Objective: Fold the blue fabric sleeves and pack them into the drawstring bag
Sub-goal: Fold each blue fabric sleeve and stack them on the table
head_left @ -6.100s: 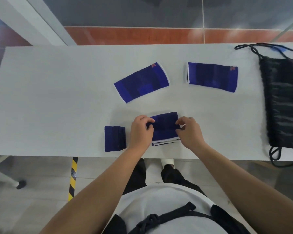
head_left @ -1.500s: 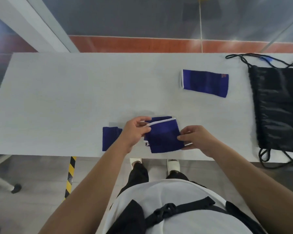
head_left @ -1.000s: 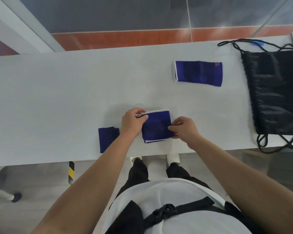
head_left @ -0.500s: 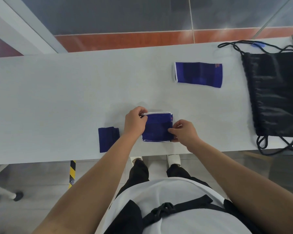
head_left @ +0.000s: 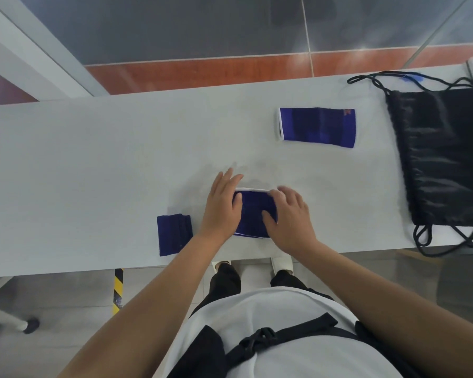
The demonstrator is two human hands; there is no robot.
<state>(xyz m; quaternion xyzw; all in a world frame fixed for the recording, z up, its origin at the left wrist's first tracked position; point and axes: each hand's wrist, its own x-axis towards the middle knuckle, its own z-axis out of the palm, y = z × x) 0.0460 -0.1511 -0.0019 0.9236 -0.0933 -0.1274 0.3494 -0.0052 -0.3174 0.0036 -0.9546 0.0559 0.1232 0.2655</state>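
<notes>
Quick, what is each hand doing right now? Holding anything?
Left hand: open, fingers flat, pressing on the folded blue sleeve.
Right hand: open, pressing on the same sleeve, gripping nothing.

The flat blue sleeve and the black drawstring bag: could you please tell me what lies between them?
Nothing: in the head view only a bare strip of the table separates the flat blue sleeve from the drawstring bag.

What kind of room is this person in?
Probably a workroom or lab, not a home: a long plain white table, yellow-black hazard tape on the floor, and glossy grey tiles.
</notes>
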